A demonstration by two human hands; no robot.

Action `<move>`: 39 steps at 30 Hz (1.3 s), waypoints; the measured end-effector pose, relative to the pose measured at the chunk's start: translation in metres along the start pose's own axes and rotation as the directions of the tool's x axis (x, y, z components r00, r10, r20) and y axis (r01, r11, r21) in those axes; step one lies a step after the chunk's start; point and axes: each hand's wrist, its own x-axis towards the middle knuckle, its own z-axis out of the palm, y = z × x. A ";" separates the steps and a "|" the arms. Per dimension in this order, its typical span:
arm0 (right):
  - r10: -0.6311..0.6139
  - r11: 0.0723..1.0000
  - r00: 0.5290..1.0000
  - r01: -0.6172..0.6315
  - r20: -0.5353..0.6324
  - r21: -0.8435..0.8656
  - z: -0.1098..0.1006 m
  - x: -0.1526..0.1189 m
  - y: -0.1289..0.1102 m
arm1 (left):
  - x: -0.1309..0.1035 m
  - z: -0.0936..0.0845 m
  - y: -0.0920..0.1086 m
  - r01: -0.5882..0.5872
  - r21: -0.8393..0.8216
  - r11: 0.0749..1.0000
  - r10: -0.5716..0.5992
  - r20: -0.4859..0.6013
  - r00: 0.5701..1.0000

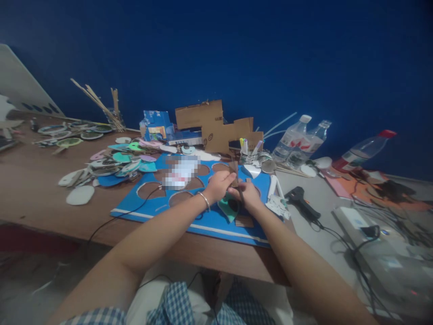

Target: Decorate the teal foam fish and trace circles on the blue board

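Both hands meet over the right part of a blue board (pixel 209 228) with round cut-outs that show brown beneath. My left hand (pixel 219 184), with a bracelet at the wrist, pinches a small brown cardboard piece (pixel 233 167). My right hand (pixel 249 195) is closed around a dark, thin tool (pixel 241 195), perhaps scissors; its full shape is hidden by the fingers. Just below the hands is a green leaf-like piece (pixel 229 210). A small brown cardboard strip (pixel 244 221) lies on the board near it. A blurred-out phone-like object (pixel 181 172) rests on the board to the left.
Coloured cut-out pieces (pixel 122 164) are piled at the left. Behind stand cardboard (pixel 211 128), a cup of markers (pixel 248 153) and plastic bottles (pixel 292 137). On the right lie a black glue gun (pixel 302 203), its cord, and a whitish box (pixel 367 239). A cable (pixel 117 217) crosses the table's front edge.
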 end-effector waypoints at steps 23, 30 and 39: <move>-0.012 1.000 0.999 0.012 0.046 -0.011 0.004 -0.001 0.000 | 0.006 -0.006 -0.005 0.015 -0.087 0.996 -0.022 -0.089 0.996; -0.025 0.999 1.000 0.026 0.017 -0.025 0.003 0.000 0.001 | 0.004 -0.002 -0.002 0.001 -0.049 0.999 -0.004 -0.063 0.998; 0.021 1.000 1.000 -0.021 -0.015 -0.005 0.005 0.001 0.005 | 0.003 -0.002 -0.001 0.009 -0.047 0.999 -0.011 -0.041 0.999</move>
